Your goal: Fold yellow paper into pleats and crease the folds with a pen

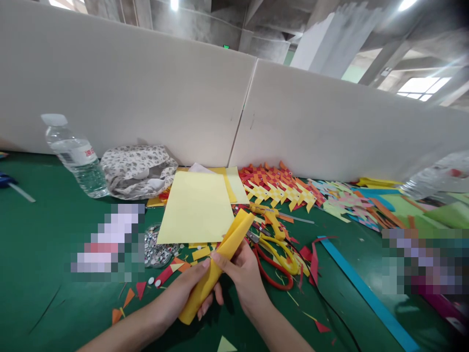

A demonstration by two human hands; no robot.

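Observation:
A folded sheet of deep yellow paper (pixel 220 255) slants across the front middle, held in both hands. Around its lower half closes my left hand (pixel 196 288), thumb on top and fingers underneath. My right hand (pixel 242 269) grips it higher up, the thumb pressing near the left thumb. Just beyond lies a pale yellow sheet (pixel 198 205), flat on the green table. Scissors with red handles (pixel 276 278), scissors with yellow handles (pixel 289 256) and a yellow glue gun (pixel 274 222) lie right of my right hand. Paper scraps (pixel 170 274) are scattered left of the folded paper.
Behind the table (pixel 44 244) stands a white partition (pixel 128 88). Water bottles (pixel 78 156) stand at left and right. A patterned cloth (pixel 139 168), a pile of googly eyes (pixel 159 247), woven paper pieces (pixel 271 181) and a blue strip (pixel 366 291) surround the hands. A black cord (pixel 326 298) runs forward.

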